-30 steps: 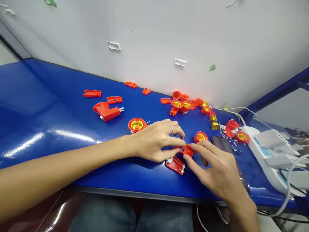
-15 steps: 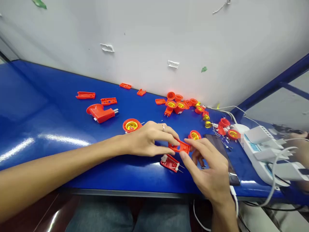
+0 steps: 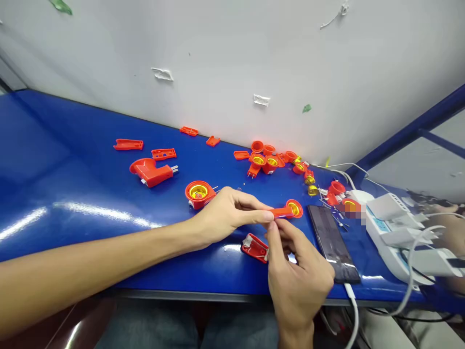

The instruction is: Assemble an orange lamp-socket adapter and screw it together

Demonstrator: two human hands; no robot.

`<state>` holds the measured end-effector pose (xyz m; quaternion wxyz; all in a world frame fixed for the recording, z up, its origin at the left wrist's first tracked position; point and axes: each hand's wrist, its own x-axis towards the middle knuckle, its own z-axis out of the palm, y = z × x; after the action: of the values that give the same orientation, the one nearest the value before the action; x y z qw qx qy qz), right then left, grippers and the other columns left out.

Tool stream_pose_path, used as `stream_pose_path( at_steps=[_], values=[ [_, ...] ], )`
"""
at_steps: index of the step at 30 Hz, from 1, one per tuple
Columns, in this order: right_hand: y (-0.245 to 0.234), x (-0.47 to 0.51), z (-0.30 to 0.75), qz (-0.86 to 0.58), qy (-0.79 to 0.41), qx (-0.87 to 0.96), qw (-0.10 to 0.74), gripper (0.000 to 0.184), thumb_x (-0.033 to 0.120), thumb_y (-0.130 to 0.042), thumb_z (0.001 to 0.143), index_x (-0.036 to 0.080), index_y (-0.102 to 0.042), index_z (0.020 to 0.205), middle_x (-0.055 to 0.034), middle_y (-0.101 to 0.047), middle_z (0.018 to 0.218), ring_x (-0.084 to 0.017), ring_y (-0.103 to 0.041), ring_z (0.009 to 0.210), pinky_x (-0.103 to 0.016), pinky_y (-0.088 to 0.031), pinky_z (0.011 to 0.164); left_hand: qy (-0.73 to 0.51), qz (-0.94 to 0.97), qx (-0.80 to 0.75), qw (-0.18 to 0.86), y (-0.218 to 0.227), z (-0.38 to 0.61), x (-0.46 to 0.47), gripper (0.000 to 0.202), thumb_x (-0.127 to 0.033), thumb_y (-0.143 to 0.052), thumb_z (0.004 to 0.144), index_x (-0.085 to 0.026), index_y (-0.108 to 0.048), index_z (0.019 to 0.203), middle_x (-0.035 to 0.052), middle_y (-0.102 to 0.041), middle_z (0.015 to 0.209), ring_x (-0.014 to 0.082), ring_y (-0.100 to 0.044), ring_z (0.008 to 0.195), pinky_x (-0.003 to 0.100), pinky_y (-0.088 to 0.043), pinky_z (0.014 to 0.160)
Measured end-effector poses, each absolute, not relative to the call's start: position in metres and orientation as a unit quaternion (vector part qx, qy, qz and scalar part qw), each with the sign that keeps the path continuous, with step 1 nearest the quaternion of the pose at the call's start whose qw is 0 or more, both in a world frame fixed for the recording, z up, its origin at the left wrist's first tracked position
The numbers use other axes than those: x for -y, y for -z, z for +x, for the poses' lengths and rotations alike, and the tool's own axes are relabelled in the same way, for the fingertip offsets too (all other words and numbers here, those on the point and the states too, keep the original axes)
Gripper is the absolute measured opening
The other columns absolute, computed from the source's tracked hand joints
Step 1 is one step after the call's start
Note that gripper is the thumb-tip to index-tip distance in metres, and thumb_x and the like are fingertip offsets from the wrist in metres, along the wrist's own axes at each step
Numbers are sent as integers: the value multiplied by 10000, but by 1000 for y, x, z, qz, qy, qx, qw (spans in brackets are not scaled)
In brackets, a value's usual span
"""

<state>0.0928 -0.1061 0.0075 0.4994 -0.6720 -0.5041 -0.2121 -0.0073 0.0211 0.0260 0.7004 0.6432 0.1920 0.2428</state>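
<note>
My left hand is closed, its thumb and fingers pinching one end of a red plastic cover seen edge-on. From below, my right hand pinches at that same end, its fingertips meeting the left thumb; whether something small sits between them is hidden. Just beyond the cover lies a red lamp socket with a gold threaded inside. An opened red plug housing rests on the table under my hands, partly covered by the right one. Left of my left hand is another red lamp socket with metal pins.
On the blue table lie a red plug-in lamp holder and several loose red covers. More sockets gather along the wall. To the right are a phone with a cable and a white power strip holding chargers.
The red cover has been turned from face-up to edge-on. My right hand has moved left and its fingertips now meet my left thumb, uncovering more of the phone.
</note>
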Motion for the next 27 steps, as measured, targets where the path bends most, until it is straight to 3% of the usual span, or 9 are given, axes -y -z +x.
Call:
stream_pose_path(
  at_steps=[8,14,18,20,24,27],
  values=[
    [1,105,99,-685,186,462,532,102,232,-740,897,166,-715,824,23,-699,622,-90,-616,458,-188,-508,492,-220,648,-184,706,-26,-7,-20,308,-399,-832,812,-149,-839,991,83,-827,971,255,-775,959,301,-617,845],
    [7,119,114,-692,66,444,565,101,283,-702,936,190,-727,964,29,-693,657,-115,-639,491,-229,-545,511,-225,719,-133,644,-34,-10,-22,192,-274,-724,885,-150,-832,985,38,-826,921,199,-760,869,246,-578,743],
    [-6,127,127,-691,14,474,546,110,301,-714,924,195,-725,900,46,-657,590,-102,-587,435,-203,-482,426,-277,807,-123,507,-38,-14,-20,185,-234,-644,935,-146,-808,934,25,-813,884,164,-734,813,250,-546,739],
    [-16,129,132,-689,-12,508,517,138,293,-682,937,196,-705,842,52,-643,561,-91,-557,405,-188,-441,388,-339,850,-85,395,-37,-16,-19,180,-249,-666,920,-143,-781,1009,44,-801,908,171,-724,809,284,-549,765],
    [-35,124,139,-674,-60,595,433,182,266,-641,916,213,-672,745,51,-668,594,-79,-583,463,-169,-463,454,-400,904,51,144,-27,-17,-16,284,-274,-687,928,-130,-707,1172,130,-768,1096,238,-718,930,369,-547,814],
    [-43,117,146,-666,-86,649,358,187,252,-622,899,222,-650,717,53,-650,600,-77,-556,487,-184,-439,485,-371,914,67,149,-22,-16,-18,152,-175,-644,970,-114,-699,1098,121,-759,1076,221,-703,952,342,-543,847]
  ],
)
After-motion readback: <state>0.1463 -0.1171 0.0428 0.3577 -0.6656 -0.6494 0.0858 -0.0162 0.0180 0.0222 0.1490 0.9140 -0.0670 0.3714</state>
